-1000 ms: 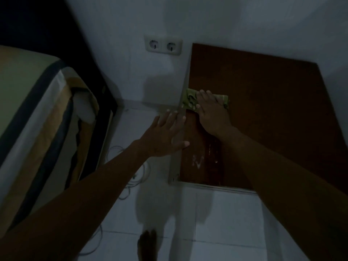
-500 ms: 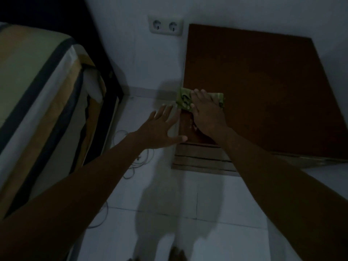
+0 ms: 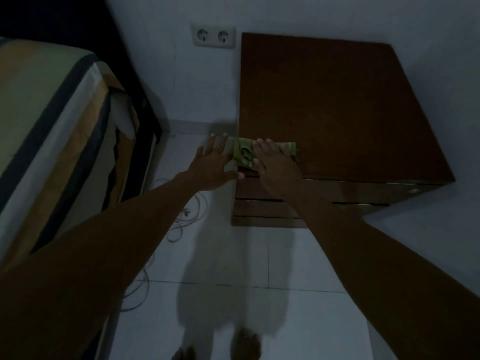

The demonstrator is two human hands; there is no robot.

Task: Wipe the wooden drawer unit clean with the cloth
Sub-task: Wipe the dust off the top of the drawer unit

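The dark wooden drawer unit [image 3: 337, 107] stands against the wall, its drawer fronts facing me below the top. A folded green cloth [image 3: 244, 152] lies on the top at the front left corner. My right hand [image 3: 275, 165] presses flat on the cloth, fingers straight, covering its right half. My left hand [image 3: 213, 165] rests with spread fingers against the unit's left side, just left of the cloth.
A bed with a striped cover [image 3: 52, 120] fills the left side. A double wall socket [image 3: 213, 36] sits left of the unit. White cables [image 3: 181, 216] lie coiled on the white tiled floor [image 3: 233, 281]. My bare feet [image 3: 246, 344] show at the bottom.
The view has tilted so the unit's drawer fronts now show. The cloth and my right hand have slid toward the front left corner of the top. My left hand stays on the side.
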